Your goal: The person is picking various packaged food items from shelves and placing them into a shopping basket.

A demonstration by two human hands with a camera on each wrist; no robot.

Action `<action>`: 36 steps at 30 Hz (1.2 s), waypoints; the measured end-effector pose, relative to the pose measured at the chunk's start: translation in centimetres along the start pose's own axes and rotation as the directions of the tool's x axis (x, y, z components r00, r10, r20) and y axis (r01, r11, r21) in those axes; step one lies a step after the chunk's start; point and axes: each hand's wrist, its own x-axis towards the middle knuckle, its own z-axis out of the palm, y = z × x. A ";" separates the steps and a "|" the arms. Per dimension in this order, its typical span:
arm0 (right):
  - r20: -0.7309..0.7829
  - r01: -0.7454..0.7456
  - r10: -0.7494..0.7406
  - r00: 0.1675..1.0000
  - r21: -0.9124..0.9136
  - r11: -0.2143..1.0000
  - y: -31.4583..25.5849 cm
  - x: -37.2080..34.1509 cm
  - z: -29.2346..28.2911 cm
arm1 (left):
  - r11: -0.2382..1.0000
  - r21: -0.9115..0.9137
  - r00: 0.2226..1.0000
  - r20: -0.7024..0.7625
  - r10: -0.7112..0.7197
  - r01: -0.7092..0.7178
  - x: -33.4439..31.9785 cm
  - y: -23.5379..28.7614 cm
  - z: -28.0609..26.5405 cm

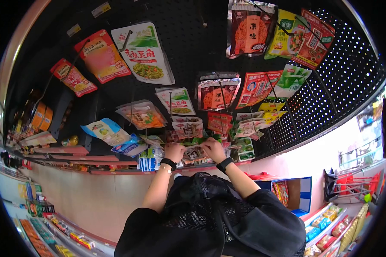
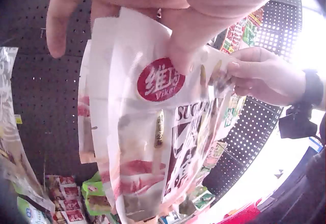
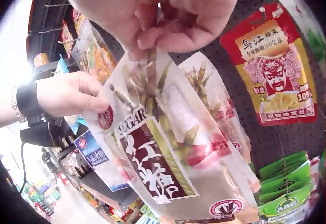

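A clear-and-white bag of brown sugar (image 2: 147, 147) with a red oval logo hangs between both hands. In the left wrist view the left hand (image 2: 168, 10) pinches its top edge, thumb over the front near the logo. The right hand (image 2: 270, 76) grips the other top corner. The right wrist view shows the right hand (image 3: 163, 15) with curled fingers pinching the top of the bag (image 3: 163, 147), and the left hand (image 3: 66, 94) at the opposite corner. Similar bags (image 3: 209, 91) lie close behind it. In the head view both hands, left (image 1: 174, 152) and right (image 1: 213, 150), are close together.
Hooks on a black perforated panel (image 1: 330, 85) hold several seasoning packets around the hands. A red and yellow packet (image 3: 277, 66) hangs at the right wrist view's right, above green packets (image 3: 288, 183). A blue-edged box (image 1: 304, 195) stands at the lower right, near low shelves of packaged goods (image 1: 326, 227).
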 end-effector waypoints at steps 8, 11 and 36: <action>0.133 0.150 -0.162 0.978 0.092 0.984 -0.3 -1.4 1.8 | 0.965 -0.222 0.988 0.094 -0.122 0.140 -4.2 1.9 -0.8; 0.254 0.188 -0.209 0.944 0.104 0.977 -0.9 -2.7 2.9 | 0.957 -0.229 0.984 0.020 -0.177 0.177 -6.4 1.5 0.5; 0.235 0.012 -0.032 0.971 0.085 0.996 -7.4 -17.6 7.6 | 0.975 -0.117 0.980 0.087 -0.181 0.190 -21.4 2.9 -2.0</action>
